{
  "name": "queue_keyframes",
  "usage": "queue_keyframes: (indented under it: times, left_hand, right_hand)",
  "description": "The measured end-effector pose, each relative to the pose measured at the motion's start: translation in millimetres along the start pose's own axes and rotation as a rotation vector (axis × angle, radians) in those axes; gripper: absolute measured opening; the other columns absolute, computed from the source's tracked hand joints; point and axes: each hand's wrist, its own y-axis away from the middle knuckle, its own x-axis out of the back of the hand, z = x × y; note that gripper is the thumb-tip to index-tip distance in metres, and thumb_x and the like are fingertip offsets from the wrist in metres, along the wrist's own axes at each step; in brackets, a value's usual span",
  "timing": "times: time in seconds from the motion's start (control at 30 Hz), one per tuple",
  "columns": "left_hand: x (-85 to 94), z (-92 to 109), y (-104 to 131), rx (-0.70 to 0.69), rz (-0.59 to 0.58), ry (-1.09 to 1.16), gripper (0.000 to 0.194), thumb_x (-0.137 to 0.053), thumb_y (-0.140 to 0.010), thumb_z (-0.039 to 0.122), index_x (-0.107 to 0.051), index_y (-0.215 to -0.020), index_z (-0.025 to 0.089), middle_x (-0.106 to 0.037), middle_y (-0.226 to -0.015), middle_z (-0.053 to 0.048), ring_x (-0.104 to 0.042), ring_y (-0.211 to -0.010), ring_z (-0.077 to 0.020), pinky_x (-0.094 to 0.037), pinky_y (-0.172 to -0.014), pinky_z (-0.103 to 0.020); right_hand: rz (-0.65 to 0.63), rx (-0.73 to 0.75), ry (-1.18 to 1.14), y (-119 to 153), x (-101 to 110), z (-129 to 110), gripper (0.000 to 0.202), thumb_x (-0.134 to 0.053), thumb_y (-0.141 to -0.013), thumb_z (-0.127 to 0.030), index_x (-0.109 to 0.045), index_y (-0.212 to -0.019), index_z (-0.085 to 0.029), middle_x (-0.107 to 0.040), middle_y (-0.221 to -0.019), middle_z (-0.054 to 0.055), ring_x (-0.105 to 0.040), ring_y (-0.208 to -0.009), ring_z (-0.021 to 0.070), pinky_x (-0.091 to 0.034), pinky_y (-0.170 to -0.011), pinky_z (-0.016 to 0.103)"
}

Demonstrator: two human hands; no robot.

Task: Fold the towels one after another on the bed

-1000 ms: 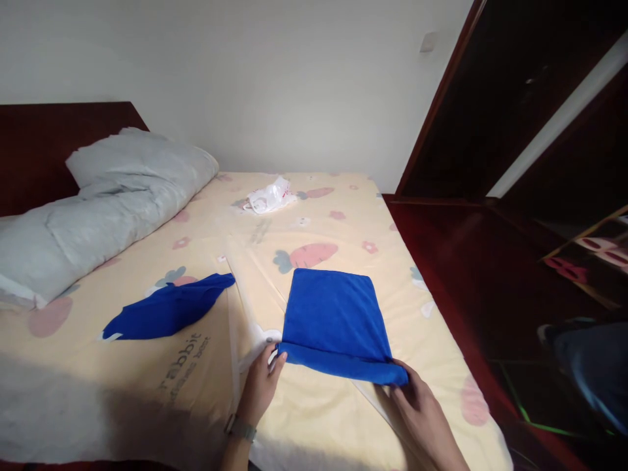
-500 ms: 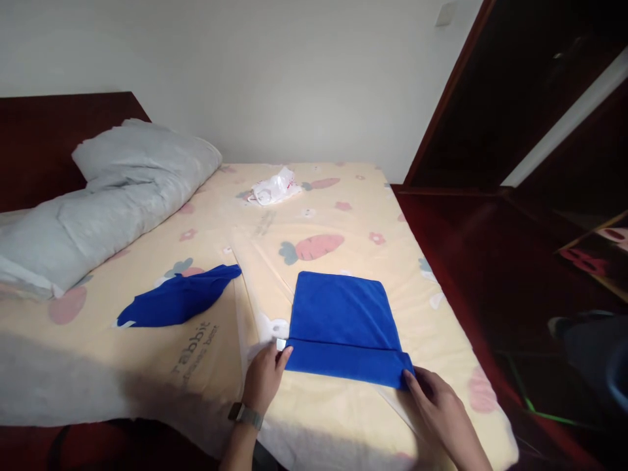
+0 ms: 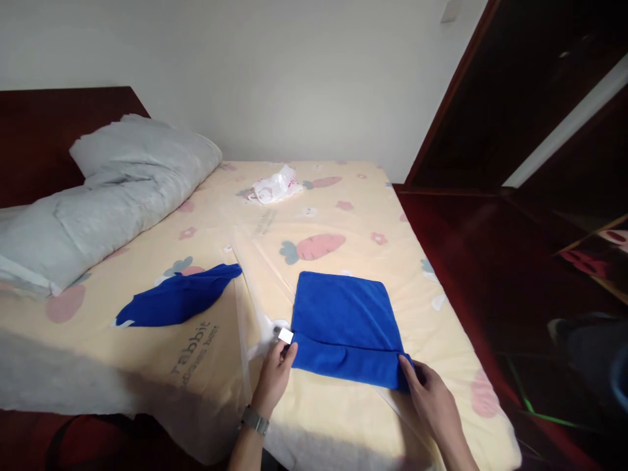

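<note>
A blue towel (image 3: 346,307) lies on the bed, its near edge folded over into a strip. My left hand (image 3: 277,369) pinches the left end of that strip, beside a small white tag (image 3: 285,335). At the strip's right end, my right hand (image 3: 429,396) grips the corner with the thumb on top and the fingers partly hidden. To the left rests a second blue cloth (image 3: 179,297), crumpled, with a white tag at its near end; neither hand touches it.
The bed sheet (image 3: 235,229) has carrot and flower prints. A grey quilt (image 3: 118,190) is bunched at the left by the dark headboard (image 3: 44,144). Near the wall sits a white plastic bag (image 3: 276,186). Past the bed's right edge is dark red floor (image 3: 471,248).
My left hand has lifted its end of the folded strip slightly and shifted up and right, bending the strip. The white tag now shows more fully. My right hand stays at its corner.
</note>
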Motion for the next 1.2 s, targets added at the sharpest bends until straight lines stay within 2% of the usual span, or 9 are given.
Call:
queue_keyframes:
  times: [0.27, 0.37, 0.47, 0.63, 0.7, 0.83, 0.93, 1.03, 1.2]
  left_hand:
    - [0.2, -2.7, -2.6, 0.11, 0.076, 0.042, 0.049, -0.046, -0.088, 0.068, -0.046, -0.07, 0.023, -0.044, -0.059, 0.006, -0.048, -0.058, -0.0141, -0.035, -0.053, -0.024]
    - [3.4, -7.2, -3.1, 0.072, 0.131, 0.064, 0.044, -0.05, -0.088, 0.062, -0.041, -0.068, 0.024, -0.045, -0.059, 0.006, -0.049, -0.056, -0.0136, -0.035, -0.052, -0.024]
    - [4.5, -11.7, -0.7, 0.084, 0.097, 0.02, 0.039, -0.054, -0.087, 0.055, -0.039, -0.069, 0.024, -0.047, -0.058, 0.007, -0.053, -0.054, -0.0136, -0.036, -0.05, -0.023]
    - [4.0, -13.9, 3.0, 0.003, 0.057, -0.194, 0.023, -0.057, -0.089, 0.045, -0.05, -0.085, 0.024, -0.055, -0.059, 0.006, -0.058, -0.055, -0.0152, -0.036, -0.052, -0.023]
    - [8.0, -10.7, 2.8, -0.066, 0.139, -0.296, 0.021, -0.056, -0.09, 0.043, -0.051, -0.082, 0.024, -0.055, -0.061, 0.005, -0.059, -0.059, -0.0162, -0.039, -0.055, -0.025]
    - [22.0, 2.0, 4.7, -0.303, 0.294, -0.323, 0.025, -0.055, -0.093, 0.037, -0.051, -0.072, 0.023, -0.059, -0.075, -0.002, -0.061, -0.077, -0.0188, -0.049, -0.075, -0.03]
    - [27.5, 9.3, 10.1, -0.455, 0.041, -0.279, 0.015, -0.072, -0.081, 0.029, -0.064, -0.092, 0.023, -0.066, -0.103, -0.007, -0.062, -0.102, -0.0235, -0.051, -0.094, -0.037]
    - [26.2, 8.7, 13.8, -0.495, -0.237, -0.326, 0.047, -0.073, -0.068, 0.009, -0.067, -0.111, 0.027, -0.062, -0.126, -0.007, -0.056, -0.121, -0.0282, -0.046, -0.107, -0.044]
    - [23.3, -0.8, 10.1, -0.419, -0.258, -0.244, 0.062, -0.049, -0.066, -0.004, -0.064, -0.117, 0.028, -0.062, -0.131, -0.005, -0.059, -0.121, -0.024, -0.054, -0.096, -0.036]
  right_hand:
    - [0.086, -0.045, -0.037, 2.4, 0.9, -0.5, 0.062, -0.041, -0.082, -0.077, -0.06, -0.107, -0.024, -0.071, -0.112, 0.013, -0.065, -0.104, 0.0349, -0.048, -0.082, 0.04]
    - [0.086, -0.07, 0.009, 0.9, 4.6, 5.0, 0.064, -0.04, -0.081, -0.078, -0.061, -0.108, -0.024, -0.071, -0.112, 0.013, -0.065, -0.105, 0.0362, -0.048, -0.083, 0.041]
    - [0.041, -0.085, 0.088, -0.6, 7.1, 13.5, 0.065, -0.039, -0.08, -0.078, -0.061, -0.108, -0.023, -0.072, -0.107, 0.013, -0.065, -0.101, 0.0369, -0.048, -0.083, 0.043]
    - [-0.023, -0.082, 0.159, 1.2, 10.2, 27.8, 0.058, -0.04, -0.083, -0.071, -0.057, -0.114, -0.025, -0.072, -0.107, 0.01, -0.067, -0.099, 0.0342, -0.05, -0.085, 0.044]
    - [0.056, 0.007, 0.198, 3.1, 12.4, 30.4, 0.054, -0.043, -0.083, -0.067, -0.055, -0.114, -0.024, -0.071, -0.108, 0.01, -0.067, -0.097, 0.0333, -0.05, -0.085, 0.046]
    - [0.248, 0.475, 0.233, 7.7, 16.1, 29.7, 0.041, -0.047, -0.083, -0.051, -0.061, -0.105, -0.019, -0.063, -0.115, 0.015, -0.061, -0.108, 0.0325, -0.046, -0.099, 0.049]
    - [0.094, 0.701, 0.252, 10.7, 13.7, 30.6, 0.032, -0.052, -0.085, -0.041, -0.064, -0.109, -0.024, -0.06, -0.127, 0.01, -0.057, -0.12, 0.0296, -0.045, -0.104, 0.047]
    - [-0.073, 0.762, 0.285, 10.2, 7.8, 37.4, 0.042, -0.06, -0.082, -0.037, -0.06, -0.123, -0.027, -0.057, -0.137, 0.008, -0.054, -0.126, 0.0291, -0.046, -0.105, 0.047]
    - [-0.058, 0.74, 0.225, 1.7, 2.8, 44.9, 0.044, -0.057, -0.082, -0.032, -0.058, -0.126, -0.025, -0.059, -0.135, 0.01, -0.057, -0.125, 0.0297, -0.047, -0.106, 0.049]
